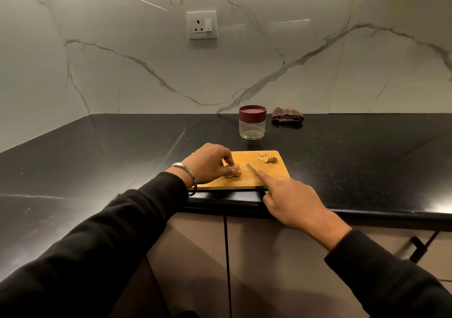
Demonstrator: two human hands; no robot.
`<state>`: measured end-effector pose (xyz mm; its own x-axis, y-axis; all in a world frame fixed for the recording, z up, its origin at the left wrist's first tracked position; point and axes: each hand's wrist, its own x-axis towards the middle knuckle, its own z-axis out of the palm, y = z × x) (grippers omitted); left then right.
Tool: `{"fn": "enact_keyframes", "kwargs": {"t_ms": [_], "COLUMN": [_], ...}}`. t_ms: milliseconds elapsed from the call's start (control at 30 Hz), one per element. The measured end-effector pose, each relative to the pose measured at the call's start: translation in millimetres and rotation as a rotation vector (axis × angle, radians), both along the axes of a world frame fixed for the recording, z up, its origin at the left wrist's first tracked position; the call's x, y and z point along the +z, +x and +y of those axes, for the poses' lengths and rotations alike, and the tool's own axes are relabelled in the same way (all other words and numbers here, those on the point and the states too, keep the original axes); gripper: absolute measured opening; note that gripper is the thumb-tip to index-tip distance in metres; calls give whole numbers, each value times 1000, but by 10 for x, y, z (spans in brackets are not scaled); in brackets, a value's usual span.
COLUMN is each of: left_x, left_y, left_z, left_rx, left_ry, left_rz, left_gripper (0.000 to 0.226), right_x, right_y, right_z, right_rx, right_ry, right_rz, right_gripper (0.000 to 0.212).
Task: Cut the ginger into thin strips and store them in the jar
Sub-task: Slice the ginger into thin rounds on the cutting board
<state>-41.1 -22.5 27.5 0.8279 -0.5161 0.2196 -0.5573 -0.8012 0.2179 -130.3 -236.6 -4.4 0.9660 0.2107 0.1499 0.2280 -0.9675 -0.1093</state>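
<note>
A wooden cutting board lies at the front edge of the black counter. My left hand pinches a knobbly piece of ginger on the board's left part. My right hand grips a knife with a green handle, index finger stretched along the blade's spine. The knife blade points toward the ginger, a short gap to its right. A few cut ginger pieces sit at the board's far right corner. Behind the board stands a clear jar with its maroon lid on.
A folded dark checked cloth lies to the right of the jar by the marble wall. A wall socket is above. The counter's front edge runs over brown cabinet doors below.
</note>
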Motion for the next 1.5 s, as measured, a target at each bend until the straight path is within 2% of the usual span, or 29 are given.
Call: {"fn": "enact_keyframes", "kwargs": {"t_ms": [233,367,500,900,1133,1500], "left_x": [99,85,103,192,182,138], "left_y": [68,83,135,258,262,258], "left_z": [-80,-113,-92,-103,-93,-41], "left_rx": [-37,-30,-19,-71,-115,-156], "left_ry": [77,35,2,37,77,63], "left_rz": [48,37,108,220,165,93], "left_gripper": [20,17,17,17,18,34], "right_x": [7,-13,-2,-36,-31,-63], "right_y": [26,38,70,156,135,101], "right_z": [41,65,72,54,46,72], "right_rx": [1,19,4,27,33,12], "right_ry": [54,19,57,101,100,77], "right_rz": [-59,-17,-43,-92,-63,-48], "right_gripper": [62,62,60,58,58,58]}}
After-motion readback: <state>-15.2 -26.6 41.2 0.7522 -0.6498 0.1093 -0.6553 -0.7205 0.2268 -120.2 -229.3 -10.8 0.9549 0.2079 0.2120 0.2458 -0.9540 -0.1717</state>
